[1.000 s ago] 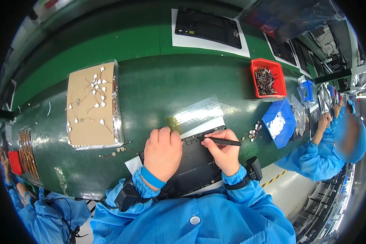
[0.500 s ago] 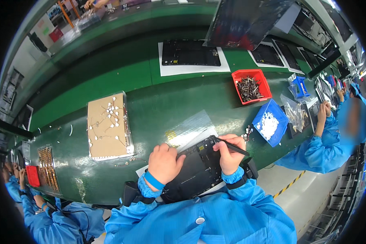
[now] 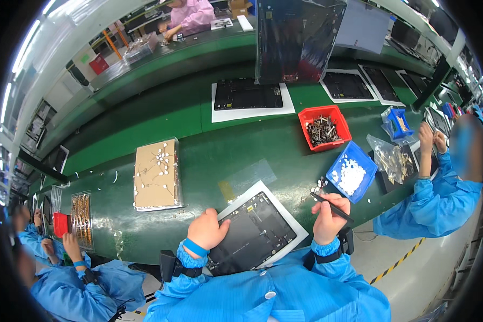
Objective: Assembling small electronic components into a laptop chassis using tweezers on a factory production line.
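- My left hand (image 3: 206,229) is at the left edge of the open black tablet (image 3: 252,231), fingers curled, thumb against it; I can't tell how firmly it grips.
- My right hand (image 3: 330,220) pinches black tweezers (image 3: 337,211), tips just beside some small round parts (image 3: 320,184); whether the tips hold anything, I can't tell.
- The tablet lies in front of me on a white sheet (image 3: 284,213), its long axis slanting from near left to far right. My left hand is nearer, touching it; my right is apart, off to its right.
- The tablet carries faint pale print, too small to read.
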A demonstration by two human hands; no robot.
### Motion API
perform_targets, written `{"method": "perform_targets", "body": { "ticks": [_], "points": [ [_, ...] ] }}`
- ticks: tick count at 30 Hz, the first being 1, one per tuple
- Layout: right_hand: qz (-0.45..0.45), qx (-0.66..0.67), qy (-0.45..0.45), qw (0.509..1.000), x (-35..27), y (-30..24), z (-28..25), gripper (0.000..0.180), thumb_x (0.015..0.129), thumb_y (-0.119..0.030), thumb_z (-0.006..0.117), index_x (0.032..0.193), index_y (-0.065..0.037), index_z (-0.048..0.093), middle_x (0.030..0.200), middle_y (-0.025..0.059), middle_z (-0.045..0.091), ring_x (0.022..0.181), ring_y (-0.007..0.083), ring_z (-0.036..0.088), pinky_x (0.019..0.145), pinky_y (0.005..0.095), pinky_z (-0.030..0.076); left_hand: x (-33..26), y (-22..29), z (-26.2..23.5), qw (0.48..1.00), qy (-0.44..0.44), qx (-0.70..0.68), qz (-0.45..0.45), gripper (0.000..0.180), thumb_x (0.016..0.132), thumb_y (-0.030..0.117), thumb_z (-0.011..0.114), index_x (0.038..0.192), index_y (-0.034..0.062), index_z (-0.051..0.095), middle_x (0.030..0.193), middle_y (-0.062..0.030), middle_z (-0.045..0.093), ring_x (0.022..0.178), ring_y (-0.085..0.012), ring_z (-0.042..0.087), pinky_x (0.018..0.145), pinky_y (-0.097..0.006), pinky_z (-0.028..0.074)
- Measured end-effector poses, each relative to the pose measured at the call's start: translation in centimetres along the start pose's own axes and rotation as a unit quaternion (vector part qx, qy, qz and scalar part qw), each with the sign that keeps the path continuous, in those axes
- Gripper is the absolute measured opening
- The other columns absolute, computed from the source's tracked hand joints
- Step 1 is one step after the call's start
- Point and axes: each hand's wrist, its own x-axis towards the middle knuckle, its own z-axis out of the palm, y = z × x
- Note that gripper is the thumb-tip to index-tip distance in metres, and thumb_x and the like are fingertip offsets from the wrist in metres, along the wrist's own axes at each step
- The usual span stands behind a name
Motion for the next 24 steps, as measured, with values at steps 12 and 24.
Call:
{"method": "perform_targets", "body": {
  "ticks": [12,24],
  "points": [
    [0.023,0.014,0.035,0.999,1.6,1.2,-0.7,0.02,0.074,0.01,0.05,0.085,-0.003,0.04,0.088,0.0175,0.053,0.055,0.0167,0.051,0.048,0.0246,0.045,2.5,0.3,-7.1,0.981,0.018,-0.156,0.112,0.019,0.084,0.019,0.052,0.092,0.0019,0.052,0.086,-0.0201,0.053,0.081,-0.0356,0.053,0.069,-0.039,0.043],
    [0.078,-0.024,0.05,0.995,2.3,3.3,0.2,0.021,0.073,0.011,0.05,0.086,-0.003,0.04,0.086,0.0156,0.05,0.051,0.0155,0.048,0.047,0.0246,0.043,29.9,-18.9,-23.0,0.955,0.233,-0.184,0.023,0.032,0.082,0.014,0.049,0.11,-0.0003,0.054,0.103,-0.0125,0.06,0.098,-0.0233,0.054,0.086,-0.031,0.039]
  ]
}}
